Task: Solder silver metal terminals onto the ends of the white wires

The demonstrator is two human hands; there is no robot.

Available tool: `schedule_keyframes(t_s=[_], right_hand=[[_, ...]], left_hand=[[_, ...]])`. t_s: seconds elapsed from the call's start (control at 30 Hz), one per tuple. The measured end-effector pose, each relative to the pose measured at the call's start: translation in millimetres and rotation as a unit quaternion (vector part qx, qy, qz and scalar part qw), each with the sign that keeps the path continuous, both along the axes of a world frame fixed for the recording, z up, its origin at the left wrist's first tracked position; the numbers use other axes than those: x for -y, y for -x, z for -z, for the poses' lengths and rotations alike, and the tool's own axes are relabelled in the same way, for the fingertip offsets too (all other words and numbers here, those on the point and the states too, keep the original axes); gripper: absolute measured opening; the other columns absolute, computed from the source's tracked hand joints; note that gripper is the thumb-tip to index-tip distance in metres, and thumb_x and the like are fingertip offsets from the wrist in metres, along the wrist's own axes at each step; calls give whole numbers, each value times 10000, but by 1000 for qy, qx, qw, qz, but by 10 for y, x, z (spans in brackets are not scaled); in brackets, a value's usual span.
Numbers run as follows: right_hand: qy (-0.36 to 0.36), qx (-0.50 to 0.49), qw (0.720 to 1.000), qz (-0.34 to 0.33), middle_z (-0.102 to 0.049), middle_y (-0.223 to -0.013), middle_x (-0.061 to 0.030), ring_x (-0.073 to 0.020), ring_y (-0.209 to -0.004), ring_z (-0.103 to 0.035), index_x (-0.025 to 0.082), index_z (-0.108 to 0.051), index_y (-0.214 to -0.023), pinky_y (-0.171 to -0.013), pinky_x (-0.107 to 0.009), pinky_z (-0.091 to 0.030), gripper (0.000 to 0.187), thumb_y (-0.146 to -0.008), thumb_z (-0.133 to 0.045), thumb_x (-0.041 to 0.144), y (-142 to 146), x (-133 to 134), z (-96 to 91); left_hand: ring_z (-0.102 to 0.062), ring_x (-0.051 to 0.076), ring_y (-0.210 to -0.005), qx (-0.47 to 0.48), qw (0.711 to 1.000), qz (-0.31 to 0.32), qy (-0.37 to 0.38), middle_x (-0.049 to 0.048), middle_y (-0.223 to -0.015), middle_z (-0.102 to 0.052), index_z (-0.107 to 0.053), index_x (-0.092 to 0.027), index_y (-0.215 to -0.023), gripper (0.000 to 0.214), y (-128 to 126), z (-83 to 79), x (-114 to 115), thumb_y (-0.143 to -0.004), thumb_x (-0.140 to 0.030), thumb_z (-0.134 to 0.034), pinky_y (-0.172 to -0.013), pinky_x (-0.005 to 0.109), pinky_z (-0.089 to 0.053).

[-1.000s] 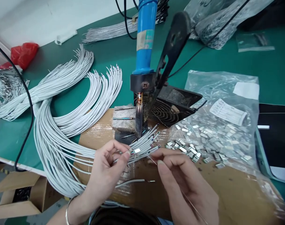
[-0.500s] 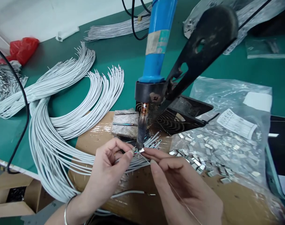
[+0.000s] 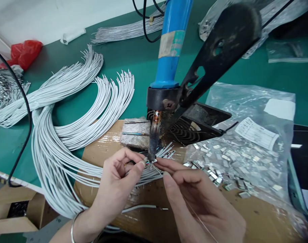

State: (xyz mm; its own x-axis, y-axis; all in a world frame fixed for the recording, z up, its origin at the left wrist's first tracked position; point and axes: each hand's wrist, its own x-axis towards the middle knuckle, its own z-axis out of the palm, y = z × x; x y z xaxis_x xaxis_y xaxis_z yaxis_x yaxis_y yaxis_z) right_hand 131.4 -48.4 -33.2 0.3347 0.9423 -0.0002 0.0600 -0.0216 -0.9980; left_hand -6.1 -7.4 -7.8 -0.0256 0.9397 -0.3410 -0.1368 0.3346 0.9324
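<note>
A blue-handled soldering iron [image 3: 167, 71] hangs tip down in a black clamp arm [image 3: 219, 50]. Its dark tip meets a small shiny metal connector [image 3: 154, 161] between my hands. My left hand [image 3: 120, 177] is closed, thumb and forefinger pinching the end of a white cable with thin coloured conductors, just left of the tip. Coming from the other side, my right hand [image 3: 196, 199] pinches a thin solder wire [image 3: 200, 221], its end at the joint under the tip. My right fingertips lie beside the connector; whether they grip it too, I cannot tell.
Bundled white cables [image 3: 50, 152] curve across the left side and under my hands. Loose metal connectors [image 3: 216, 175] spill from a clear plastic bag [image 3: 250, 98] at right. A black stand base [image 3: 209, 114] and a grey block [image 3: 135, 135] sit behind the tip.
My right hand has shifted very slightly to the right, while the solder wire still reaches the joint. My left hand, the cable and the iron look nearly unchanged.
</note>
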Motion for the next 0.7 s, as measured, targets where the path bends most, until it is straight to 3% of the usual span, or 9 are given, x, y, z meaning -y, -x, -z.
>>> schedule_keyframes(t_s=[0.43, 0.7], right_hand=[[-10, 9, 1000, 9, -854, -1101, -33, -131, -987, -833, 257, -644, -824, -880, -115, -616, 175, -972, -732, 227, -6, 14, -18], [-3, 4, 1000, 12, -853, -1109, -71, -188, -992, -837, 245, -655, -820, -872, -193, -657, 163, -960, -739, 235, -5, 13, -4]], left_hand=[[-472, 78, -627, 4, 1000, 3, 4, 39, -904, -735, -705, -165, -787, 157, -4, 0, -4, -899, -226, -796, -557, 182, -362], [-491, 83, -642, 6, 1000, 2, -4, 38, -885, -741, -707, -166, -775, 159, -1, -15, 3, -895, -217, -797, -574, 178, -387]])
